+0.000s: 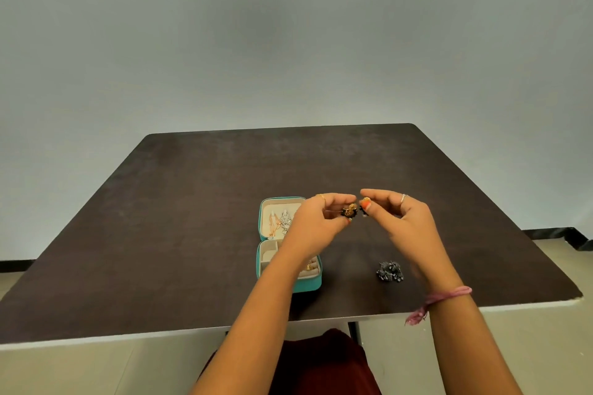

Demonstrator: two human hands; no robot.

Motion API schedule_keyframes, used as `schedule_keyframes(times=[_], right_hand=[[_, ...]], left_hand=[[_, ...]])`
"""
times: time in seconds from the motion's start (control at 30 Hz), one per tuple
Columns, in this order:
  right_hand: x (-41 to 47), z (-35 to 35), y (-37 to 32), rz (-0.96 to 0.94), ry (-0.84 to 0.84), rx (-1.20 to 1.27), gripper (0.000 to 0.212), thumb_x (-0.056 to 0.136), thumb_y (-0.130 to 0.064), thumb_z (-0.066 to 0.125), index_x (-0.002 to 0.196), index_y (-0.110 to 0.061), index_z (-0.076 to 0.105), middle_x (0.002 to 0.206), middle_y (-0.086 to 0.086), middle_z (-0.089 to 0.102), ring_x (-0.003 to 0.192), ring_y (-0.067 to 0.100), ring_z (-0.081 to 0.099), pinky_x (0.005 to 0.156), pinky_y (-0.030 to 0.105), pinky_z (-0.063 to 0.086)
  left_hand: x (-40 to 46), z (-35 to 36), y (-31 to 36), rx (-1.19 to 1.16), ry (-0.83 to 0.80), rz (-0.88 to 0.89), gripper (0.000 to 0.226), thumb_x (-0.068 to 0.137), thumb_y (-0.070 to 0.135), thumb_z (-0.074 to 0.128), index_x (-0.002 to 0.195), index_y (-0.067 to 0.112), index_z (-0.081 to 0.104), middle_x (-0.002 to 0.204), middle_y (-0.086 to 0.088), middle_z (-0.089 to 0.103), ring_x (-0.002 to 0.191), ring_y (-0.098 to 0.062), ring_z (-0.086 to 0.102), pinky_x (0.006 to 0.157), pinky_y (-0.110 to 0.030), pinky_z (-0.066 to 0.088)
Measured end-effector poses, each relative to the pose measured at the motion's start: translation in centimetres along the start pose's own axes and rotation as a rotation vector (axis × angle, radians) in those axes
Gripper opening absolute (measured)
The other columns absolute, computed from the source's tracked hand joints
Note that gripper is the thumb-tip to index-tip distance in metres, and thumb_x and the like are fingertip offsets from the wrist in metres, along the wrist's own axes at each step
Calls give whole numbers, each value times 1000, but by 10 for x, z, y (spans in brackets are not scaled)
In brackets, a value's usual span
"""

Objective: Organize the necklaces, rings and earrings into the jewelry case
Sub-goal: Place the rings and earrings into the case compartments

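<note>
A teal jewelry case (pixel 265 279) lies open on the dark table (pixel 179 218), its cream lid holding gold and silver necklaces (pixel 279 222). My left hand (pixel 316 224) pinches a gold and black earring (pixel 349 211) above the table, right of the case's lid. My right hand (pixel 402 218) pinches a small dark piece (pixel 363 209) right beside it, fingertips almost touching. My left forearm hides part of the case's lower half, where small gold items (pixel 309 266) sit. A dark cluster of earrings (pixel 390 272) lies on the table below my right hand.
The table's near edge (pixel 128 335) runs across the lower view. A grey wall (pixel 288 42) stands behind the table. A pink thread band (pixel 442 297) circles my right wrist. Dark red cloth (pixel 321 365) on my lap shows below the table edge.
</note>
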State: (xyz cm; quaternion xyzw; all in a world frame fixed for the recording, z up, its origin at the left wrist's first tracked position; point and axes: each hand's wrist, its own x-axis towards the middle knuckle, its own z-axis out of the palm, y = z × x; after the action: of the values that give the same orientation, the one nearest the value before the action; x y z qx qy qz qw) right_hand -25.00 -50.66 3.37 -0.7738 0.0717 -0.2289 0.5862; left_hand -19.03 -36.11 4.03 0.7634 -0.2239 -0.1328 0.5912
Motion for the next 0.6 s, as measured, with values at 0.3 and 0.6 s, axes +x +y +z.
schedule_keyframes(times=[0.3,0.6], right_hand=[[-7,7,-10,229,18,256,22,95,-20,52,104,-22,73,99,-4,74,96,8,64,77,25,44],[-16,26,-21,215,-1,329,24,96,-16,50,106,-18,72,100,-2,74,104,17,65,89,32,48]], left_hand=[[-24,-21,3,-113,16,-34,51,84,-12,44,119,19,64,108,8,68,93,12,61,73,-5,46],[-42,-50,-4,-69,67,-43,54,85,-11,46,109,32,67,101,16,71,92,8,64,80,-14,51]])
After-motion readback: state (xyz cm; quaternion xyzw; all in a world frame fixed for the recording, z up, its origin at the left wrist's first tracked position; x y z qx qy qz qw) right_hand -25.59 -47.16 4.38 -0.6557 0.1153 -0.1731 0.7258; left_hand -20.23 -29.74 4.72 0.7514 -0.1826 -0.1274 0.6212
